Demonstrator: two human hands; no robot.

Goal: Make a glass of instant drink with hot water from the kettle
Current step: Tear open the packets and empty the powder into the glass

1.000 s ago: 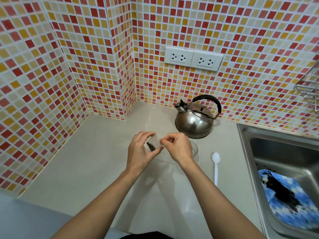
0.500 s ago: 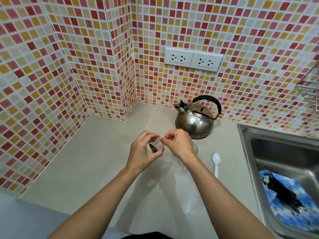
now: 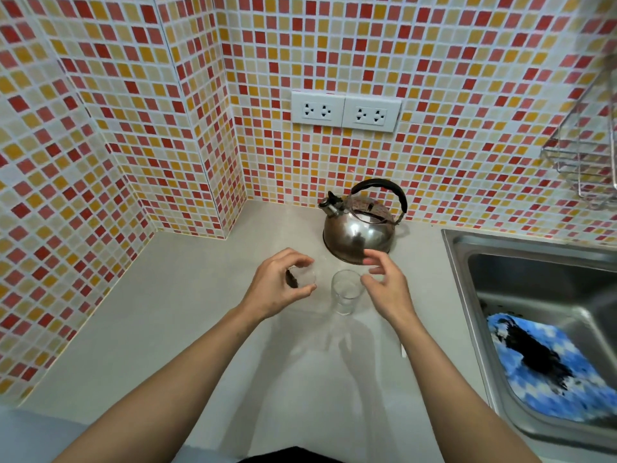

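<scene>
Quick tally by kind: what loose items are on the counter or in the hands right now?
Kettle: 1
Glass: 1
Small clear packet with dark powder, in the left hand: 1
Spoon, mostly hidden by the right arm: 1
Total: 4

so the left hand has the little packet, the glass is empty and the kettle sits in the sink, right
Not quite: the kettle is not in the sink. The head view shows it standing on the counter against the tiled wall, behind the glass. The rest holds: the left hand has the small packet, and the glass looks empty.
</scene>
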